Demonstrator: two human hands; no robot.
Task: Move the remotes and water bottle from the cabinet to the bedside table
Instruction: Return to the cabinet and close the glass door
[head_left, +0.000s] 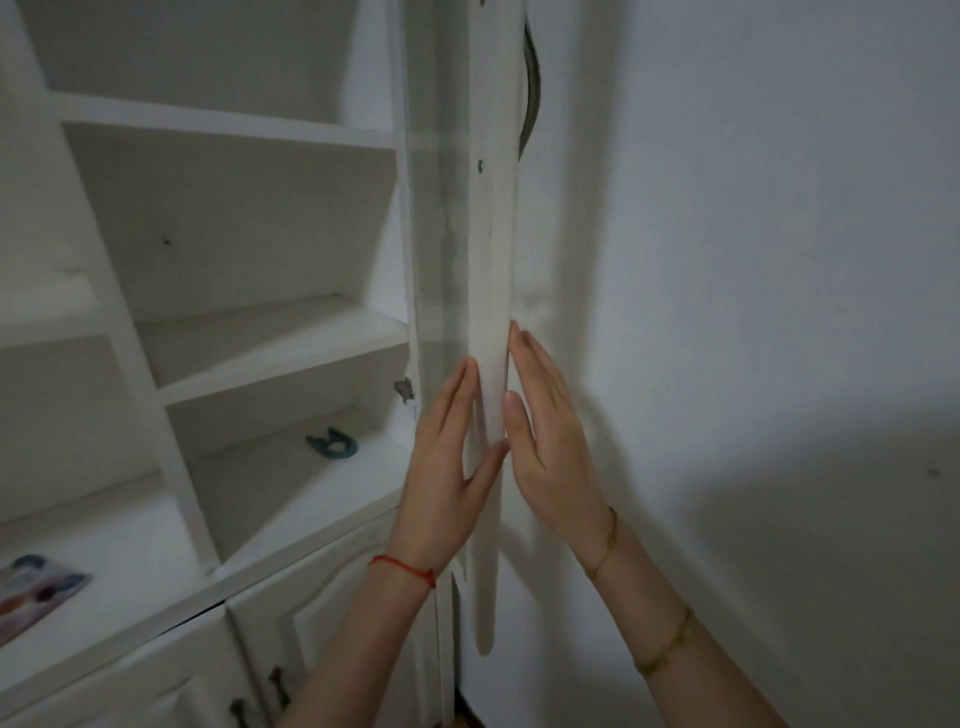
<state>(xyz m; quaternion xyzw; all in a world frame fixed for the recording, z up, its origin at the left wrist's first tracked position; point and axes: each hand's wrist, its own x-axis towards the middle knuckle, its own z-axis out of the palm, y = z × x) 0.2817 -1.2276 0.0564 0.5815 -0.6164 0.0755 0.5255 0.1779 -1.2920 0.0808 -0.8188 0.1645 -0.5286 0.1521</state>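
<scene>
While cabinet (249, 332) stands open, 2 hands flank door edge (491, 291).

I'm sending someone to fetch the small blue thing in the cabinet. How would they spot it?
Look in the white cabinet, right-hand column of open shelves. On the lowest one, near the back, lies the blue clip. It is the only coloured item there; the shelves above are bare.

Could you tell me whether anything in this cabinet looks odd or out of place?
The shelves hold no remotes or bottle in view, only a small blue clip on the lower shelf and a colourful packet at far left. Both hands, left hand and right hand, lie flat against the open door's edge.
</scene>
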